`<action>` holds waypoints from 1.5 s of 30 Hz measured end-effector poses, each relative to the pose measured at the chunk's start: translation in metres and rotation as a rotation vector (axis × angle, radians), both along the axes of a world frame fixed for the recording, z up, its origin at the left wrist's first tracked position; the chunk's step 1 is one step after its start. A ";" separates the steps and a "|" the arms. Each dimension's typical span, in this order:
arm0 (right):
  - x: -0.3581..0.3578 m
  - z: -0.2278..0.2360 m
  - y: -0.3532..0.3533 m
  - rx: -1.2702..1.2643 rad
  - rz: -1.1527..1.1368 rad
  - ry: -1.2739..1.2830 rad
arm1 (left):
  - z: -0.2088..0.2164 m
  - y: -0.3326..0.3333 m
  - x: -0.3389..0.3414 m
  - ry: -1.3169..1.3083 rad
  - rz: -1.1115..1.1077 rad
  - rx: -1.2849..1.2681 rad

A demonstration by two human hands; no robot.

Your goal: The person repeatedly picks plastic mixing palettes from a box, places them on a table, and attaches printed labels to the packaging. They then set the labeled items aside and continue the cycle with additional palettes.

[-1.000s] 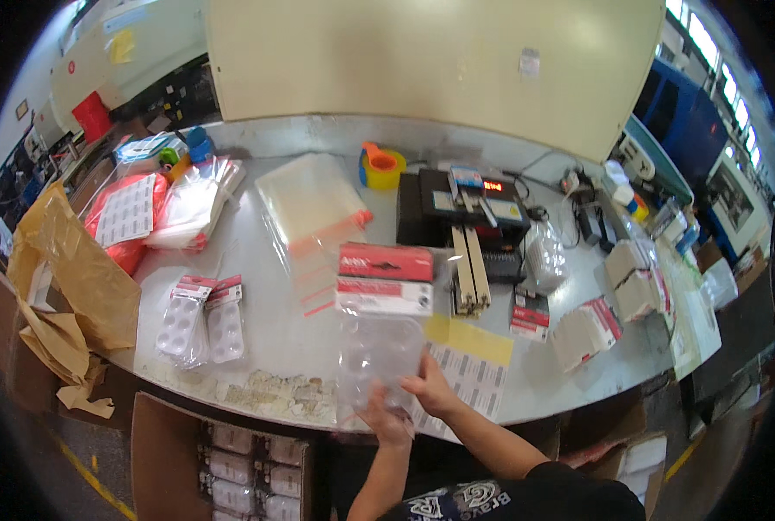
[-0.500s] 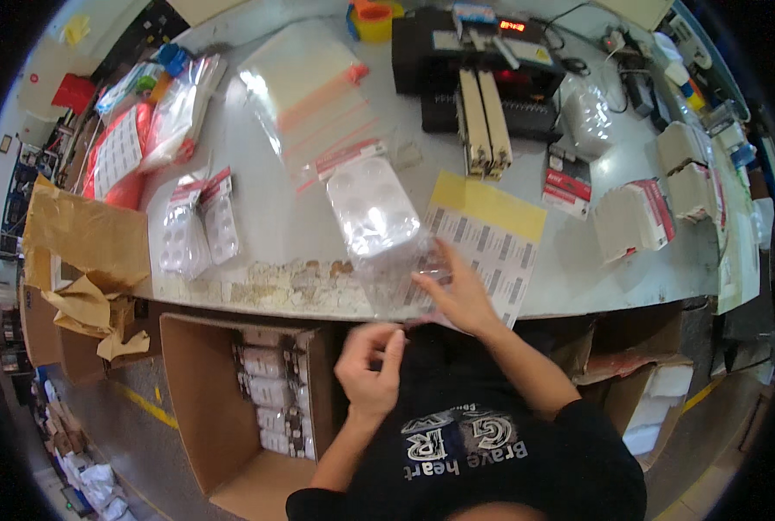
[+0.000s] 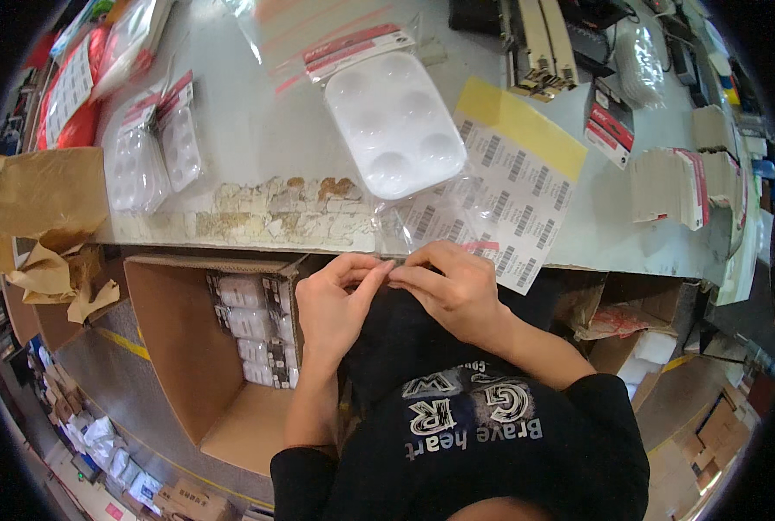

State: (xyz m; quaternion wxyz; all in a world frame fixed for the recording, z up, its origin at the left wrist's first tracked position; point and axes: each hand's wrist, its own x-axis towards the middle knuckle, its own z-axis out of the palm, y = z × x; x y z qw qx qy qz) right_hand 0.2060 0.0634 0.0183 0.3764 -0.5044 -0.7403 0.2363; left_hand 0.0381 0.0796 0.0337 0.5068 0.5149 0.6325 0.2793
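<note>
A white plastic paint palette with round wells lies in a clear plastic bag on the table. A red and white header card sits at its far end. The bag's near end hangs at the table edge, where both hands meet. My left hand pinches this end between thumb and fingers, closed. Beside it my right hand pinches the same edge, fingertips nearly touching the left ones. Under the bag's right side lies a sheet of barcode labels with a yellow top strip.
Packed palettes lie at the left. A sealing machine stands at the back right, near stacked cards. Below the table edge are an open carton with white packs inside and torn brown paper.
Both hands have come together at the bag's near end; the right hand moved down and left off the bag's side. The view has shifted nearer the table edge.
</note>
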 end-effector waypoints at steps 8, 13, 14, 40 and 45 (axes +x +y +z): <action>-0.016 0.006 0.007 -0.037 0.015 -0.024 | 0.001 0.003 0.000 0.117 0.019 -0.064; 0.027 -0.017 -0.033 -0.071 -0.036 -0.098 | 0.008 0.000 0.010 0.020 0.065 -0.122; 0.055 -0.025 -0.056 -0.126 -0.058 -0.156 | 0.009 -0.001 0.011 0.054 0.058 -0.101; 0.108 0.059 0.055 0.067 0.263 0.211 | 0.008 0.038 -0.043 0.072 -0.207 1.258; 0.070 0.101 0.027 0.209 0.052 0.732 | 0.059 0.013 -0.022 -0.475 0.264 1.332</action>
